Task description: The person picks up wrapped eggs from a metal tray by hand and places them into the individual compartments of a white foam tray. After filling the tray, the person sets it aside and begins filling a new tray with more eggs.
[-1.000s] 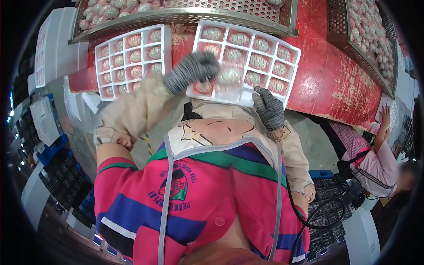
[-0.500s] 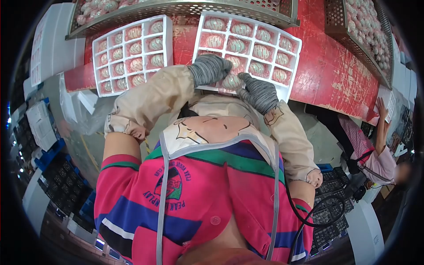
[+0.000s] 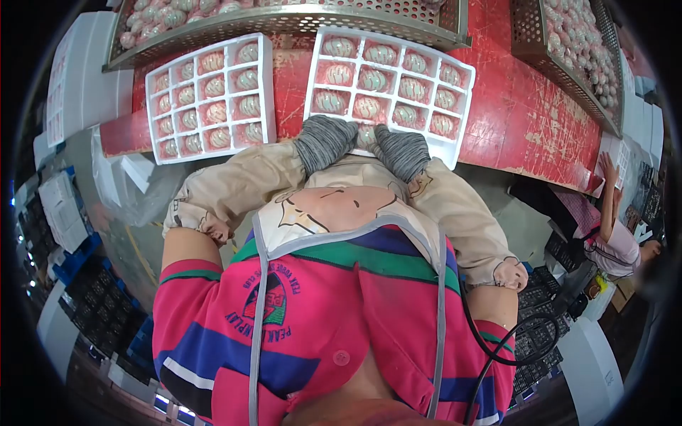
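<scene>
Between the two gloved hands, a film-wrapped striped ball (image 3: 366,135) shows at the near row of a white compartment tray (image 3: 442,150), just below another ball. The left hand (image 3: 328,142) and right hand (image 3: 401,153) flank it, fingers bent inward over the near edge; whether they pinch it or merely rest beside it, I cannot tell. The tray's near corner reaches the front edge of the red surface (image 3: 540,135), close to the apron (image 3: 341,206). A narrow red strip parts it from a second compartment tray (image 3: 268,92) to the left; its far edge lies near a perforated metal tray (image 3: 305,25). To the right, a broad scuffed stretch runs to another perforated metal tray (image 3: 561,78), with a co-worker (image 3: 618,248) beyond.
</scene>
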Demonstrator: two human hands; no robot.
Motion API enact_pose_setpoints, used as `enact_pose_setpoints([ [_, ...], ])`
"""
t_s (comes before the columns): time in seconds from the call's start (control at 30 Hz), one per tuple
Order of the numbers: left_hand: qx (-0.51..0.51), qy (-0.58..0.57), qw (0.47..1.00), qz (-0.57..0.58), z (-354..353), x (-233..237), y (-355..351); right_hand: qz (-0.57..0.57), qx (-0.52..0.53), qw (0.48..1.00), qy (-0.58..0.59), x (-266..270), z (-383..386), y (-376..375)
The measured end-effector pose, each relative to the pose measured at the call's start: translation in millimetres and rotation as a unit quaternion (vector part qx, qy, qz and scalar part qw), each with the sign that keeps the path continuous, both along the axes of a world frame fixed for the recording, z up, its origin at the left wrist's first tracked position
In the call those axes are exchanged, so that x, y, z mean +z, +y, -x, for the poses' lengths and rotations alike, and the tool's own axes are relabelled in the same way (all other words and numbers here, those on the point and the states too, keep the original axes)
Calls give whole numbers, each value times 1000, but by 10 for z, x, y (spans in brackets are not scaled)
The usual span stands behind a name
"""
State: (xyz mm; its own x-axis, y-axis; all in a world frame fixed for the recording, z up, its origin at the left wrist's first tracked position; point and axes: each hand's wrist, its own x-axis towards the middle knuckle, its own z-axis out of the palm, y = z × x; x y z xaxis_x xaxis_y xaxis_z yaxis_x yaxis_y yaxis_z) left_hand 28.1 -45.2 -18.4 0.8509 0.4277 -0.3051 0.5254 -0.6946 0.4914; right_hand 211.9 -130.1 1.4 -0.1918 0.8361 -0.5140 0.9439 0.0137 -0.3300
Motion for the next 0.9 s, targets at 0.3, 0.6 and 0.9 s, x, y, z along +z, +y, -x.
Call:
enact_pose_setpoints([
  [0.3,-105,130,986,0,-259,81,100,-24,7,1000,-18,-57,17,-15],
  [0.6,-159,171,972,4,-323,149,218,42,33,999,-1,-49,-153,69],
  [0.9,201,-147,961,-121,-277,546,1879,88,73,993,-4,-86,-94,406],
])
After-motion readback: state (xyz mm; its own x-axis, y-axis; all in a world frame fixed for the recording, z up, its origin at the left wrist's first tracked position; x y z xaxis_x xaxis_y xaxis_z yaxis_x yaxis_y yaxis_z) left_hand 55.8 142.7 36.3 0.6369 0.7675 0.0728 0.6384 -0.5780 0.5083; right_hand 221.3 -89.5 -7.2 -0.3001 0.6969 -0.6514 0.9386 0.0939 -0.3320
